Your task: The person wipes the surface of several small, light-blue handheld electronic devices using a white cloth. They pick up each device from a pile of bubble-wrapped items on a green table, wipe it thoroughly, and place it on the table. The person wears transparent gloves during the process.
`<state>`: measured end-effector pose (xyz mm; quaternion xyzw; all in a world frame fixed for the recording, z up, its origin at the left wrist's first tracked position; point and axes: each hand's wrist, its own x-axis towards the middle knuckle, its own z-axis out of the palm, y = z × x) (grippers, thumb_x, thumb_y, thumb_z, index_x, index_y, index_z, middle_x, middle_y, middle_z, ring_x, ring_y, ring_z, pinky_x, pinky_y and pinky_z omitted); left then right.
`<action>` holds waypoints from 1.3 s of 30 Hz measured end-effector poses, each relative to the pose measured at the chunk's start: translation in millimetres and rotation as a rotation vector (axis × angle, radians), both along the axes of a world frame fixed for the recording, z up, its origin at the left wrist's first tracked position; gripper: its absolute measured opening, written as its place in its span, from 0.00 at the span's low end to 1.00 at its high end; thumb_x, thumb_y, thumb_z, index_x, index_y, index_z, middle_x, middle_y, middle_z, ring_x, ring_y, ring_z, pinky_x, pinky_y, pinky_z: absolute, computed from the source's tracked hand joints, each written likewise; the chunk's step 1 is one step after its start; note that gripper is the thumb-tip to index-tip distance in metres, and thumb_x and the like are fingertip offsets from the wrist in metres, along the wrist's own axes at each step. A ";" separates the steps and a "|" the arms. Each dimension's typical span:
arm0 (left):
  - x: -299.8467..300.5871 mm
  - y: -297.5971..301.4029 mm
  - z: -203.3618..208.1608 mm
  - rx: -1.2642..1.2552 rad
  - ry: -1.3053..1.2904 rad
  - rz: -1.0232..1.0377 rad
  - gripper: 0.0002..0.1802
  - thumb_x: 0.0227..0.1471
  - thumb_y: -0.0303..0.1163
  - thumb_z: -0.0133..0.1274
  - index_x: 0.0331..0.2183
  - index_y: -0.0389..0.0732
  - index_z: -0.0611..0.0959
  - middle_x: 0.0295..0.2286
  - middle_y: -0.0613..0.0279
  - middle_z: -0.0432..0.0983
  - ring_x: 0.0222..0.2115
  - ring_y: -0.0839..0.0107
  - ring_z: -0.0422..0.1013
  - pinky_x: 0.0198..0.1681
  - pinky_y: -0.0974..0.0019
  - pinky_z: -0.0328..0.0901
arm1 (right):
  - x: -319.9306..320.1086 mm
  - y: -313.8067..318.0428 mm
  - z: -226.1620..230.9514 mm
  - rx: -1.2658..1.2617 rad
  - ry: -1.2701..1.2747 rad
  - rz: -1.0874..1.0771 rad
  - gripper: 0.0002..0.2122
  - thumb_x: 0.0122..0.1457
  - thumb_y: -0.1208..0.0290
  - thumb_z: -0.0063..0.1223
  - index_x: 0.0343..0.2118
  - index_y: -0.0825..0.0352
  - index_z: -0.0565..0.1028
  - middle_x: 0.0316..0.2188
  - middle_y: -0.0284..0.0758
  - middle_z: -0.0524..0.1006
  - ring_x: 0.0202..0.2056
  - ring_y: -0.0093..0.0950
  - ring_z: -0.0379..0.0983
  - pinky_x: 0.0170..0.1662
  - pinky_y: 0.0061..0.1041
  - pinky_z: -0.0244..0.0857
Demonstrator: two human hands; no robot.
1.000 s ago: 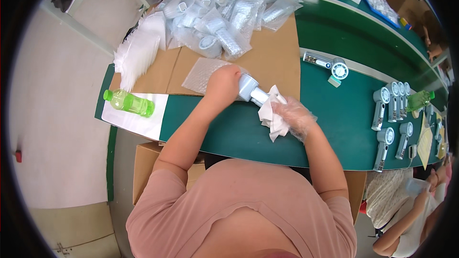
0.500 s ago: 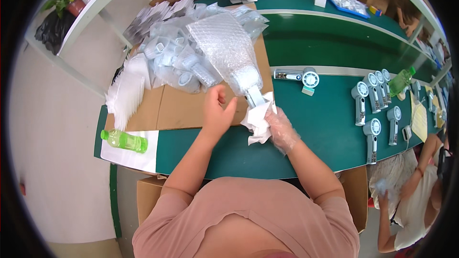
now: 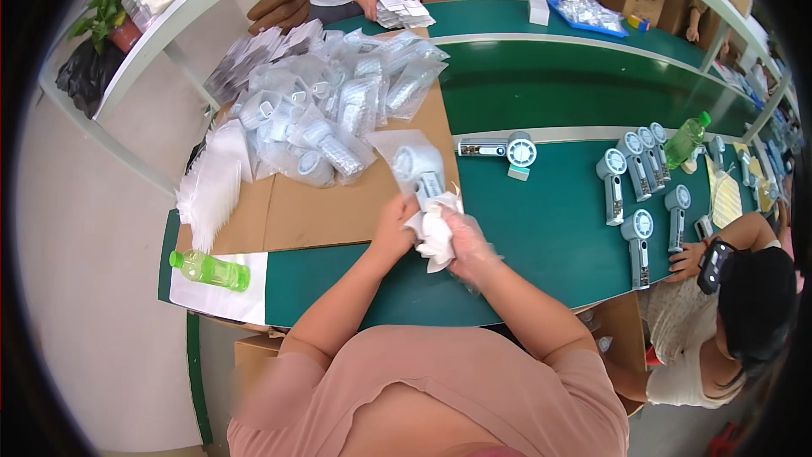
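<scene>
A pale blue handheld fan [image 3: 430, 188] is held up over the table in front of me, its head partly inside a clear bubble bag [image 3: 391, 145]. My right hand [image 3: 470, 247], in a thin clear glove, is closed around a crumpled white cloth [image 3: 435, 239] at the fan's handle. Bare, my left hand [image 3: 396, 225] is closed against the handle's left side; its fingertips are partly hidden. Motion smears the fan and bag a little. Beyond them, a heap of bagged fans [image 3: 313, 123] covers the cardboard sheet [image 3: 330, 211].
Several unwrapped fans [image 3: 639, 224] stand or lie on the green table [image 3: 541, 228] at right. Green bottles sit left [image 3: 210, 271] and far right [image 3: 687, 140]. White bags [image 3: 211, 182] fan out at left. A co-worker's hand [image 3: 687, 261] rests by the right-hand fans; another person handles papers [image 3: 401, 8].
My left hand has come from beside the fan to close on its handle. The bag's long upper part no longer stretches out ahead. At right, a co-worker's hand has reached the table.
</scene>
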<state>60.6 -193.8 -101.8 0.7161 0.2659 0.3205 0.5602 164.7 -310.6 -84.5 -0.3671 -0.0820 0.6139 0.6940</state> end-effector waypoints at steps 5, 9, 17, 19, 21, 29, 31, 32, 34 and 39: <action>-4.1 17.8 25.9 0.603 -0.011 0.328 0.10 0.55 0.34 0.51 0.33 0.38 0.74 0.26 0.59 0.69 0.25 0.62 0.68 0.30 0.56 0.64 | -1.1 2.2 -8.7 -0.054 -0.241 0.134 0.18 0.64 0.59 0.47 0.44 0.72 0.72 0.31 0.35 0.76 0.30 0.26 0.75 0.30 0.28 0.69; -17.2 -7.7 52.4 0.851 0.304 -0.132 0.09 0.49 0.29 0.52 0.35 0.38 0.75 0.32 0.46 0.74 0.34 0.44 0.71 0.35 0.52 0.66 | 3.5 -6.0 7.2 -0.110 -0.312 0.218 0.17 0.63 0.60 0.47 0.44 0.71 0.72 0.29 0.34 0.76 0.29 0.25 0.74 0.30 0.28 0.70; -45.6 -16.4 96.0 -0.056 0.084 -0.109 0.07 0.59 0.28 0.47 0.35 0.36 0.78 0.27 0.69 0.73 0.30 0.80 0.66 0.33 0.70 0.64 | 19.6 -28.9 63.9 0.176 -1.488 0.391 0.12 0.50 0.64 0.61 0.36 0.64 0.77 0.28 0.40 0.79 0.31 0.39 0.76 0.37 0.33 0.70; -55.0 -21.6 120.2 -0.077 0.172 -0.138 0.07 0.59 0.29 0.49 0.33 0.36 0.78 0.24 0.72 0.71 0.25 0.84 0.64 0.28 0.74 0.61 | 12.4 -32.7 69.5 0.148 -1.758 0.274 0.12 0.49 0.63 0.61 0.35 0.62 0.78 0.28 0.41 0.79 0.32 0.42 0.76 0.37 0.34 0.69; -66.7 -23.0 135.3 -0.118 0.187 -0.135 0.07 0.59 0.30 0.49 0.32 0.37 0.78 0.22 0.73 0.70 0.23 0.86 0.62 0.26 0.76 0.59 | 3.8 -54.4 109.8 0.273 -1.606 0.267 0.12 0.48 0.61 0.64 0.31 0.62 0.78 0.28 0.40 0.79 0.31 0.42 0.76 0.35 0.33 0.69; -56.0 -12.9 149.8 0.179 0.302 -0.285 0.07 0.58 0.31 0.51 0.30 0.38 0.79 0.20 0.72 0.69 0.21 0.81 0.63 0.24 0.72 0.59 | -3.4 -72.3 97.8 0.540 -0.936 0.159 0.11 0.45 0.73 0.67 0.29 0.67 0.74 0.23 0.29 0.74 0.23 0.20 0.71 0.28 0.20 0.66; -47.7 12.8 153.0 0.441 0.217 -0.118 0.06 0.57 0.29 0.51 0.31 0.37 0.79 0.21 0.69 0.71 0.24 0.77 0.66 0.28 0.69 0.63 | 0.8 -68.1 94.2 0.493 -0.572 -0.052 0.16 0.53 0.64 0.63 0.40 0.68 0.73 0.25 0.31 0.75 0.25 0.21 0.73 0.29 0.20 0.68; -41.5 31.2 160.2 0.574 0.131 0.015 0.06 0.56 0.29 0.51 0.32 0.37 0.80 0.22 0.66 0.73 0.26 0.75 0.68 0.30 0.67 0.64 | 17.1 -68.7 75.5 0.421 -0.478 -0.059 0.21 0.59 0.60 0.57 0.50 0.68 0.68 0.30 0.34 0.76 0.29 0.23 0.74 0.32 0.20 0.70; -28.4 58.5 194.2 0.664 0.074 0.333 0.07 0.57 0.28 0.50 0.34 0.36 0.80 0.26 0.61 0.76 0.28 0.71 0.71 0.33 0.66 0.66 | 50.1 -56.4 47.7 0.493 -0.259 -0.144 0.25 0.64 0.52 0.46 0.54 0.68 0.65 0.34 0.37 0.76 0.31 0.26 0.74 0.34 0.25 0.70; -55.4 168.2 190.1 1.318 0.099 0.577 0.08 0.52 0.23 0.52 0.37 0.36 0.80 0.32 0.50 0.77 0.33 0.51 0.74 0.37 0.61 0.68 | 79.9 -43.5 10.4 0.768 0.318 -0.020 0.27 0.64 0.47 0.38 0.60 0.60 0.61 0.43 0.45 0.75 0.44 0.36 0.73 0.44 0.37 0.69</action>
